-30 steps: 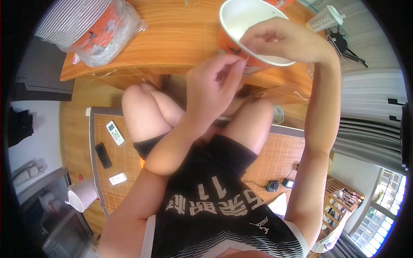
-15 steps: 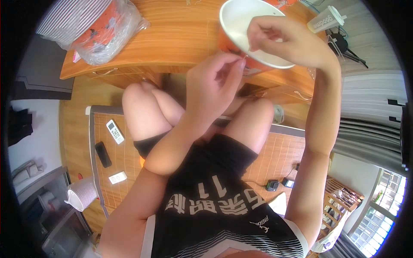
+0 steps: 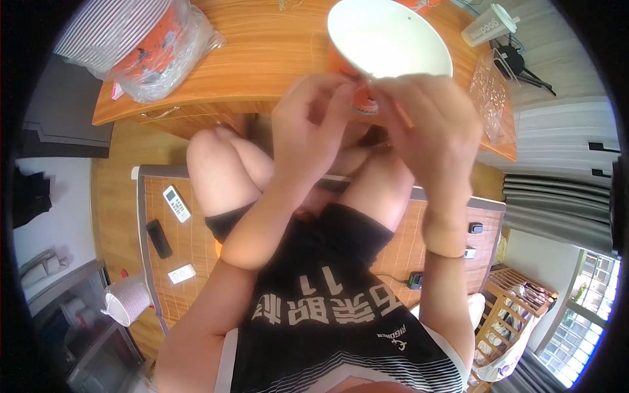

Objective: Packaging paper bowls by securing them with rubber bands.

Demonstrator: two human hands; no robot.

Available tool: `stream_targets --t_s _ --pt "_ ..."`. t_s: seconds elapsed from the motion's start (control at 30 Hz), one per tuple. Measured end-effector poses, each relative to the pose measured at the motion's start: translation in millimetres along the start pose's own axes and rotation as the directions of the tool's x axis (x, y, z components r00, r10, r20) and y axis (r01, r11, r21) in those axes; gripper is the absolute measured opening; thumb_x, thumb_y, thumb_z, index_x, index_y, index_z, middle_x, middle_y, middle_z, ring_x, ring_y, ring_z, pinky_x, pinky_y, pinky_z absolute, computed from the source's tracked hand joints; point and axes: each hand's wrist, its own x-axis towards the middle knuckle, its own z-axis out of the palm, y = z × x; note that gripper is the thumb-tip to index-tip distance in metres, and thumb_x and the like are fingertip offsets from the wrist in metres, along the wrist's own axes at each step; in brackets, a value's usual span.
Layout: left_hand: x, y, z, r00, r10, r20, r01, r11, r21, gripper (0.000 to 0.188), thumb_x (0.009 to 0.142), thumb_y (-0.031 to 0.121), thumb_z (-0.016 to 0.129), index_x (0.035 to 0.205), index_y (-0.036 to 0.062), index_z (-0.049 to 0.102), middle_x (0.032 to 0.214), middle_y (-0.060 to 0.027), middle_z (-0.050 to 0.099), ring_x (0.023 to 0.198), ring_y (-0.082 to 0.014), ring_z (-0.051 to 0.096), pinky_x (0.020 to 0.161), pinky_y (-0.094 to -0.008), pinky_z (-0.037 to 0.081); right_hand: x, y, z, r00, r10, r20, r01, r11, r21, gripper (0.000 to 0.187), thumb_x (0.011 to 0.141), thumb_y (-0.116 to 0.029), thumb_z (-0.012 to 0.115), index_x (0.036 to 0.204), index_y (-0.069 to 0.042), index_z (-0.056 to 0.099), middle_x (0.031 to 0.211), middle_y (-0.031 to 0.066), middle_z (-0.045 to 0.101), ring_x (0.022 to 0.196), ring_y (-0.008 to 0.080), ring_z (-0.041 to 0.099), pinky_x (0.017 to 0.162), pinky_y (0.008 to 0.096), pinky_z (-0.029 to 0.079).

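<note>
A large paper bucket [image 3: 386, 39], white inside and orange outside with dark print, stands tilted at the desk's near edge. Just before its near rim my left hand [image 3: 311, 121] is closed, thumb and index finger pinched together. Whatever lies between these fingertips is too small to make out. Close beside it, to the right, my right hand [image 3: 429, 121] also has its fingers drawn together in a pinch, slightly blurred by motion. Its fingertips nearly meet those of the left hand, and anything in them is hidden or too small to name.
On the wooden desk [image 3: 262, 46], a plastic-wrapped stack of orange buckets [image 3: 154, 49] stands at left. A clear tray of small pieces [image 3: 491, 95] and a lidded cup [image 3: 488, 26] are at right. Below left lie a remote control [image 3: 177, 204] and a phone [image 3: 158, 239].
My right hand has moved down and left, out of the bucket's mouth to the left fingertips. My left hand has shifted slightly left. The bucket's inside and the clear tray are now more exposed.
</note>
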Motion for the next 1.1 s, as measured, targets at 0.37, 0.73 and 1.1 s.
stream_targets --t_s 0.37,0.73,1.1 --pt "36.5 27.9 -27.1 0.882 -0.190 0.432 0.210 0.978 0.003 0.023 0.100 0.025 0.064 0.107 0.0057 0.074 0.087 0.0046 0.069 0.067 -0.0006 0.050 0.057 -0.0176 0.037 -40.7 -31.1 41.8 0.943 0.302 -0.140 -0.263 0.933 0.244 0.018 0.080 -0.006 0.077 0.097 -0.008 0.072 0.090 -0.0009 0.069 0.082 0.0161 0.065 0.071 0.0302 0.052" --pt "35.4 27.8 -28.0 0.927 -0.078 0.367 0.104 0.993 -0.051 0.018 0.096 0.009 0.070 0.109 -0.0026 0.073 0.084 -0.0047 0.073 0.071 -0.0081 0.066 0.064 -0.0189 0.051 -34.9 -88.9 89.5 0.452 0.710 0.539 0.016 -0.611 0.792 0.033 0.104 -0.019 0.057 0.134 -0.003 0.057 0.121 0.0040 0.065 0.106 0.0113 0.060 0.086 0.0279 0.049" --pt "31.2 25.7 -18.0 0.949 -0.132 0.285 0.150 0.988 -0.042 0.010 0.093 0.006 0.072 0.100 -0.0001 0.075 0.090 -0.0047 0.074 0.069 -0.0074 0.061 0.062 -0.0192 0.047 -43.7 -80.8 79.3 0.259 0.810 0.527 -0.223 -0.480 0.848 0.015 0.099 -0.012 0.067 0.111 -0.002 0.067 0.103 0.0018 0.070 0.093 0.0066 0.061 0.082 0.0222 0.048"
